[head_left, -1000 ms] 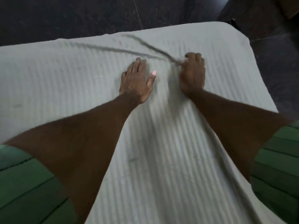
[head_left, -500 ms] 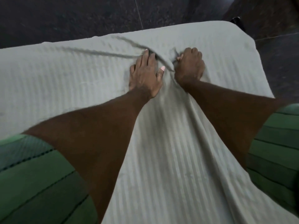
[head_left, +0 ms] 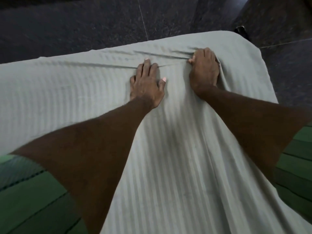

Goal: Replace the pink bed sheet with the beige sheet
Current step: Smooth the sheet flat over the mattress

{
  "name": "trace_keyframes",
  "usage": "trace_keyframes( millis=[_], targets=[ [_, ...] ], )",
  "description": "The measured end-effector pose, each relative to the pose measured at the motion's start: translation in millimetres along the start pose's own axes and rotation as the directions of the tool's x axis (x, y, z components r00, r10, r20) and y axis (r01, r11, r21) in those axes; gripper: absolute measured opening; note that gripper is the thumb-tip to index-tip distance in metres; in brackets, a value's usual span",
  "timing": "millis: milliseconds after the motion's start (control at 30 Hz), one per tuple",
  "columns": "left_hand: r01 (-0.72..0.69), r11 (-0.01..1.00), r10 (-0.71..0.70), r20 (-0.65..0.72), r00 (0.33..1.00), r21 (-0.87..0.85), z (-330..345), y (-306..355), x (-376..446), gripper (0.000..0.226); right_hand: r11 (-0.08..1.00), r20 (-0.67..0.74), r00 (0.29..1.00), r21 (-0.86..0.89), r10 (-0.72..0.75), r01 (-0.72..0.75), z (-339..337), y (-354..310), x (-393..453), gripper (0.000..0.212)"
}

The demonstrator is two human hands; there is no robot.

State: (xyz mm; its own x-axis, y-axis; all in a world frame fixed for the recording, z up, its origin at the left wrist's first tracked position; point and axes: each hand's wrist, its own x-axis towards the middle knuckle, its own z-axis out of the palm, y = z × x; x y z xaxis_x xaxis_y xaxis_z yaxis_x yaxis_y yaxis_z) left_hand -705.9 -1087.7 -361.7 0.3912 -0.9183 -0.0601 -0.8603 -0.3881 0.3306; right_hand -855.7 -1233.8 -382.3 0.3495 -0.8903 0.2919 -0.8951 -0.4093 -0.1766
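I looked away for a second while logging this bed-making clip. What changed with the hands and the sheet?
Both hands slid toward the far edge. The creases bunched ahead of them. The right hand still grips a fold of the beige sheet; the left hand still presses flat.

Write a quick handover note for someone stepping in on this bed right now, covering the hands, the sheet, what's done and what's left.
Left hand: flat, fingers straight, pressing the beige sheet.
Right hand: fingers curled, bunching a fold of sheet near the far edge.
Done: beige sheet covers the visible bed; no pink sheet in view.
Left: smooth the creases by the far edge. Tucking can't be judged.
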Motion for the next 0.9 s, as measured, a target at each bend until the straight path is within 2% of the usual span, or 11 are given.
trace_keyframes(
  millis=[167, 267, 400, 600, 667, 700, 733, 800, 833, 867, 900],
  targets=[
    [0.019, 1.000, -0.019, -0.029, 0.999, 0.021, 0.3, 1.9, 3.7, 0.055, 0.987, -0.094, 0.983, -0.007, 0.161, -0.162, -8.3, -8.8, 10.7, 0.028],
    [-0.002, 0.999, 0.003, -0.025, 1.000, 0.033, 2.4, 9.1, 5.7, 0.058, 0.972, 0.063, 0.970, 0.016, 0.235, -0.236, -10.9, 9.6, 29.3, 0.029],
    [-0.002, 1.000, 0.003, -0.023, 1.000, 0.024, 4.1, 24.3, 14.1, 0.062, 0.985, 0.175, 0.972, -0.100, 0.159, -0.143, -12.2, 17.7, 49.6, 0.030],
    [-0.053, 0.999, 0.053, 0.025, 0.998, 0.004, 9.4, 35.2, 29.5, 0.062, 0.949, 0.057, 0.975, -0.248, 0.215, -0.195, -21.1, 10.0, 71.2, 0.031],
    [-0.012, 1.000, 0.012, 0.021, 1.000, -0.029, 13.1, 33.8, 29.8, 0.061, 0.979, -0.057, 0.995, -0.183, 0.080, -0.089, -17.7, -6.2, 54.7, 0.031],
    [0.011, 0.998, -0.010, 0.009, 1.000, -0.055, 15.7, 34.3, 30.3, 0.060, 0.995, -0.068, 0.997, -0.088, -0.046, 0.040, -12.7, -15.5, 42.5, 0.033],
    [0.028, 0.997, -0.028, -0.005, 1.000, -0.077, 17.5, 34.0, 30.3, 0.058, 0.978, -0.019, 0.979, 0.028, -0.204, 0.204, -6.0, -24.4, 29.0, 0.037],
    [0.046, 0.994, -0.048, -0.014, 0.999, -0.095, 19.7, 33.2, 31.6, 0.057, 0.867, 0.176, 0.852, 0.184, -0.493, 0.463, 4.2, -25.8, -0.7, 0.054],
    [0.047, 0.994, -0.047, -0.002, 0.999, -0.094, 20.0, 31.6, 31.7, 0.057, 0.839, 0.237, 0.805, 0.138, -0.544, 0.526, 6.0, -12.2, -5.5, 0.060],
    [0.036, 0.995, -0.035, 0.017, 0.999, -0.089, 20.2, 32.4, 31.5, 0.058, 0.846, 0.241, 0.816, 0.046, -0.525, 0.531, 4.7, 10.0, -2.1, 0.065],
    [0.021, 0.997, -0.019, 0.034, 0.999, -0.076, 20.4, 32.3, 31.3, 0.059, 0.891, 0.208, 0.878, -0.057, -0.431, 0.451, 4.0, 35.4, 7.5, 0.068]
  ],
)
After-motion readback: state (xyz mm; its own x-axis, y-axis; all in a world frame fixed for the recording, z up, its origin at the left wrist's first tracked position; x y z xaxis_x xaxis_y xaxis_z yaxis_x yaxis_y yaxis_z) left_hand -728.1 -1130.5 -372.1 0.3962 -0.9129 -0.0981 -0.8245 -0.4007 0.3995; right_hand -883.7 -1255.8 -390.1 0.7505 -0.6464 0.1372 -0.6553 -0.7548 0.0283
